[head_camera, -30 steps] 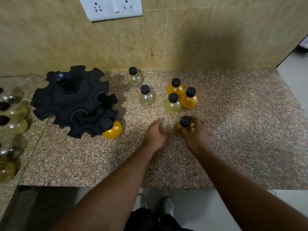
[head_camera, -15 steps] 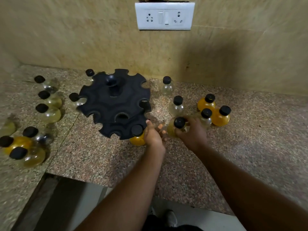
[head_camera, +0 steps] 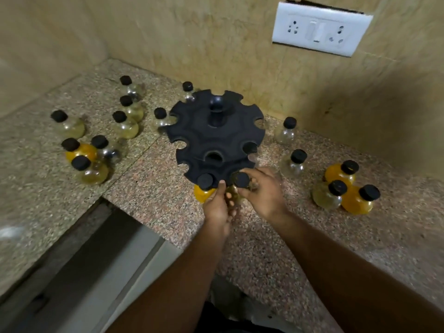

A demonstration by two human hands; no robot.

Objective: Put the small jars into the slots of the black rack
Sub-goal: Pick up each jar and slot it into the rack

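Just left of my fingers, an orange jar (head_camera: 203, 192) is sitting in a slot of the black rack (head_camera: 216, 138). My left hand (head_camera: 217, 212) is touching the pale jar (head_camera: 241, 181) with bent fingers; I cannot tell if it is gripping. My right hand (head_camera: 263, 192) is pinching its cap at the rack's near rim

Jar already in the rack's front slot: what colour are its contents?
The jar holds orange-yellow contents; the head view shows it best.

Held jar (head_camera: 241, 180) mostly behind fingers (head_camera: 255, 174), 2 forearms (head_camera: 173, 272) cut — bottom edge
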